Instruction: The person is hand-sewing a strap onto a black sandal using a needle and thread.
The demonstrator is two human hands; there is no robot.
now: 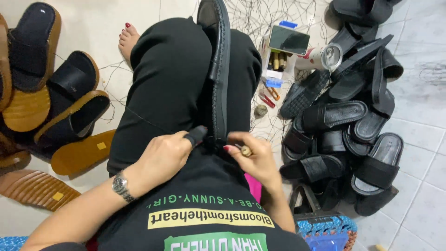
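A black sandal (219, 69) lies clamped lengthwise between the person's knees. The left hand (162, 151), forefinger sheathed in a black guard, pinches its near end; the right hand (253, 151) fingers pinch a small wooden-handled tool (245, 150) beside it.

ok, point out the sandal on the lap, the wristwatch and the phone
black sandal (220, 69), head view, on its sole edge between the knees
wristwatch (120, 185), head view, on the dial, left wrist
phone (288, 40), head view, middle of the dark screen
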